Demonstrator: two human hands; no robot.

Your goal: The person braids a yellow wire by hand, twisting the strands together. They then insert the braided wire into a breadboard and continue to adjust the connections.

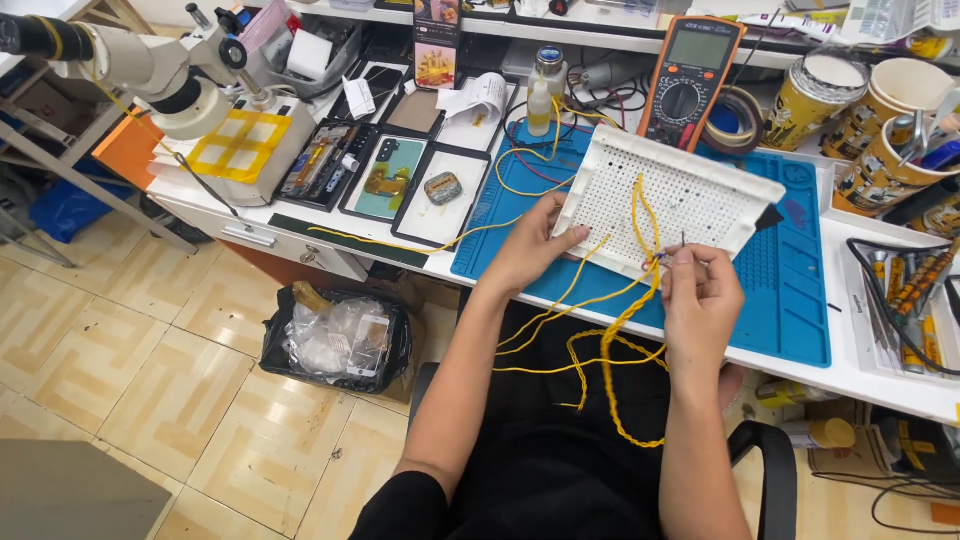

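My left hand grips the near left edge of a white perforated board, tilted up over a blue work mat. My right hand pinches a thin component with wire leads at the board's lower edge, where yellow wires come through. The yellow wires trail from the board across the mat and hang down over my lap, some of them twisted together.
An orange multimeter stands behind the board. A microscope sits at the left, with phone parts in black trays beside it. Cups and a tool tray are at the right. A black bag of scrap lies on the floor.
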